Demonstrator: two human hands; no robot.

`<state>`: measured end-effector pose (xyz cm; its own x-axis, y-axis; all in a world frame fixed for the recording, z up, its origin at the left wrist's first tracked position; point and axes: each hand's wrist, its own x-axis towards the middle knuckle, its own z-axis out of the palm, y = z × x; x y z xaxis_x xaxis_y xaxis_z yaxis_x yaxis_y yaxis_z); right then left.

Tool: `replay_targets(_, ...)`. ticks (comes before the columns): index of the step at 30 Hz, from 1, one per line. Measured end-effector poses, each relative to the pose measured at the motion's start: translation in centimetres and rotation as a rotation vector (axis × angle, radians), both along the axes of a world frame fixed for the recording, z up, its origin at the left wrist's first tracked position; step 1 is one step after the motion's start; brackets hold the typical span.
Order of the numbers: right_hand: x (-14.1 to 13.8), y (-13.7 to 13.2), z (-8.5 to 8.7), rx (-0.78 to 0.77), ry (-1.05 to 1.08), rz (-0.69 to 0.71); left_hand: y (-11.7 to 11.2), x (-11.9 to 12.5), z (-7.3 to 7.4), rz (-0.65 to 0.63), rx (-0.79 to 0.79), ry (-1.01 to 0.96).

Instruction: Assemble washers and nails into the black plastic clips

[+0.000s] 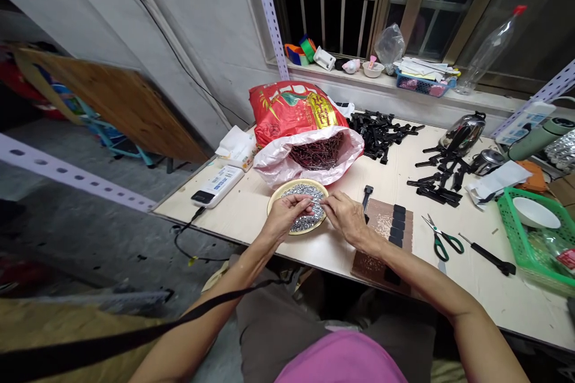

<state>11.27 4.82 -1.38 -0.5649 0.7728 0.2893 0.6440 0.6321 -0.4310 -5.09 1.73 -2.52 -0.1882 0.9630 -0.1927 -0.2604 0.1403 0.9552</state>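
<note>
A yellow dish (275, 203) heaped with small silver metal pieces (309, 220) sits at the table's near edge. My left hand (285, 215) rests over the dish, fingers curled in a pinch on something I cannot make out. My right hand (344, 215) meets it from the right, fingertips pinched together at the same spot above the silver pieces. Just right of my right hand lies a brown board (381, 224) with a row of black pads (398, 224) and a small black part (367, 192).
Behind the dish stands an open white bag of dark red-brown nails (317, 152) under a red bag (291, 109). Black plastic parts (380, 131) lie further back. Green-handled scissors (442, 239), a black tool (492, 257), a green basket (521, 251), kettles (465, 131) and a white power strip (218, 185) surround them.
</note>
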Motion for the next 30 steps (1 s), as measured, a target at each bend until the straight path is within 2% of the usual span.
replay_targets(3, -0.2, 0.2, -0.6, -0.318, 0.208, -0.012, -0.3, 0.7, 0.0, 0.102, 0.095, 0.174)
replay_targets(5, -0.3, 0.2, -0.9, -0.378, 0.286, -0.019, -0.4, 1.2, -0.2, 0.141, 0.135, 0.25)
replay_targets(7, -0.3, 0.1, -1.0, -0.253, 0.252, -0.062, -0.4, 1.4, -0.3, 0.156, 0.148, 0.275)
replay_targets(9, -0.3, -0.1, -0.9, -0.059, 0.11, -0.098, -0.3, 1.5, -0.3, 0.155, 0.152, 0.282)
replay_targets(11, -0.2, -0.4, -0.6, 0.096, -0.056, -0.085, -0.3, 1.4, -0.3, 0.151, 0.165, 0.298)
replay_targets(13, -0.2, -0.5, -0.3, 0.187, -0.156, -0.066, -0.3, 1.4, -0.2, 0.149, 0.185, 0.325)
replay_targets(16, -0.1, -0.5, 0.0, 0.168, -0.156, -0.065, -0.4, 1.3, -0.2, 0.141, 0.198, 0.363)
replay_targets(21, -0.1, -0.4, 0.1, -0.096, -0.042, -0.053, -0.4, 1.2, -0.1, 0.116, 0.176, 0.36)
replay_targets(27, -0.2, -0.9, 0.3, 0.167, -0.185, -0.019, -0.6, 1.3, 0.1, 0.107, 0.15, 0.317)
replay_targets(30, -0.2, -0.8, 0.3, 0.044, -0.084, -0.026, -0.8, 1.4, 0.3, 0.116, 0.162, 0.322)
